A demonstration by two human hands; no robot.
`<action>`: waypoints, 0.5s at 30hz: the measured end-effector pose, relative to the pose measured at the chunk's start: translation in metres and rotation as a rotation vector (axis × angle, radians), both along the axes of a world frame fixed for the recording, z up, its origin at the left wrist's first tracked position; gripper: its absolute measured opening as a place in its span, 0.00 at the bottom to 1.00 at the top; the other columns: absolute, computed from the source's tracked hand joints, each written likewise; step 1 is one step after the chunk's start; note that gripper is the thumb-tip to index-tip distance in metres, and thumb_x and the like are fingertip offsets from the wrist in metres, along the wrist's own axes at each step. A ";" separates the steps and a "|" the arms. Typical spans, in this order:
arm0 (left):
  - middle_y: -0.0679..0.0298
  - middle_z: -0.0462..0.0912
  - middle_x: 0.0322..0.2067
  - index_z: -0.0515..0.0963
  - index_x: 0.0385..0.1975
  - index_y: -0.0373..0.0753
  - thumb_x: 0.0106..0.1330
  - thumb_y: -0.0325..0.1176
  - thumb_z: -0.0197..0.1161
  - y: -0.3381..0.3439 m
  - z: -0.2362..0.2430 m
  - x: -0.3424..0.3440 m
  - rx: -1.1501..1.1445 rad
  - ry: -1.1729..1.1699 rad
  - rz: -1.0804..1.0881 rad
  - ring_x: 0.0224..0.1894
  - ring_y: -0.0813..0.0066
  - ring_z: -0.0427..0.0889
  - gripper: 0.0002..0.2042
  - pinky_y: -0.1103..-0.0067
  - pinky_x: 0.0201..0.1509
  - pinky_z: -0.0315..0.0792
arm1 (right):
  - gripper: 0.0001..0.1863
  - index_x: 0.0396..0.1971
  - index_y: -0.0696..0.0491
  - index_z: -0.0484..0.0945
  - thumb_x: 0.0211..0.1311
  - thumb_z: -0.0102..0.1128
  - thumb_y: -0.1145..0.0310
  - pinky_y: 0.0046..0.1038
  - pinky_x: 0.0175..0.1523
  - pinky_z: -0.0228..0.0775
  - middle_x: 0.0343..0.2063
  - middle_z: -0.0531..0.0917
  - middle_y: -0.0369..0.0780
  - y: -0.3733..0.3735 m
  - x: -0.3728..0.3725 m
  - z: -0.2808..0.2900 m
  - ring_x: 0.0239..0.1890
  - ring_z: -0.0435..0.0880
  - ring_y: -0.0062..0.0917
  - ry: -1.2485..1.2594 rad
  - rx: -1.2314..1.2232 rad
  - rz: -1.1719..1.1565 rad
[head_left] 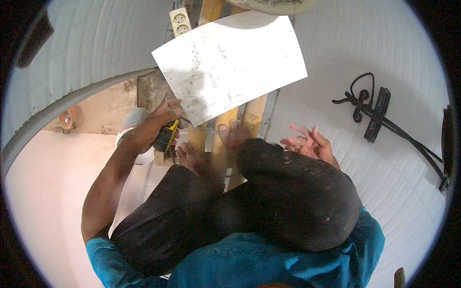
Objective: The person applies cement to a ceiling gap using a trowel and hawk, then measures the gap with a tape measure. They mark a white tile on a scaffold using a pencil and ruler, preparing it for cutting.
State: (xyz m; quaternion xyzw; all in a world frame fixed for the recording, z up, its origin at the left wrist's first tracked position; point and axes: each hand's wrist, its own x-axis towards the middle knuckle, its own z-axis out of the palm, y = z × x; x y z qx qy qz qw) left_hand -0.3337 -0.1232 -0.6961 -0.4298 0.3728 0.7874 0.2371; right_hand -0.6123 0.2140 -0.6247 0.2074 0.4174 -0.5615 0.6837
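My left hand [165,115] is closed round a yellow and black tape measure [166,136], right by the near left corner of a white, flat panel [235,60]. Something thin and dark sticks up past those fingers, too small to name. The panel, rectangular and smudged with grey marks, lies over yellow bamboo-like poles [254,113] in front of my feet. Past my right knee, my right hand [309,144] is held up with its fingers spread, and nothing shows in it.
A cream double socket [180,21] sits behind the panel's far left corner. At the right lies a black power strip [378,115] with looped cable. A white bucket [132,122] stands left, beyond my forearm. Farther left is an orange pot [67,118]. A round basin rim shows at the top.
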 end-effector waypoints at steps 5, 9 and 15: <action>0.59 0.78 0.37 0.60 0.64 0.43 0.71 0.44 0.52 0.000 0.003 0.000 -0.082 0.051 -0.131 0.33 0.76 0.79 0.25 0.81 0.34 0.77 | 0.42 0.69 0.59 0.54 0.69 0.36 0.38 0.47 0.69 0.56 0.60 0.69 0.57 -0.016 0.017 0.021 0.65 0.66 0.46 -0.009 0.023 0.128; 0.60 0.78 0.36 0.60 0.64 0.41 0.70 0.43 0.53 0.000 0.004 -0.004 -0.072 0.069 -0.108 0.31 0.77 0.79 0.25 0.82 0.32 0.76 | 0.43 0.68 0.59 0.55 0.69 0.35 0.37 0.45 0.70 0.54 0.61 0.68 0.55 -0.018 0.024 0.034 0.66 0.65 0.45 -0.002 0.014 0.262; 0.60 0.79 0.36 0.61 0.64 0.40 0.70 0.41 0.53 -0.002 0.006 -0.002 -0.084 0.033 -0.053 0.27 0.76 0.79 0.25 0.81 0.30 0.76 | 0.39 0.68 0.59 0.57 0.70 0.39 0.40 0.42 0.71 0.54 0.63 0.69 0.49 -0.001 0.024 0.034 0.66 0.66 0.39 -0.028 0.110 0.183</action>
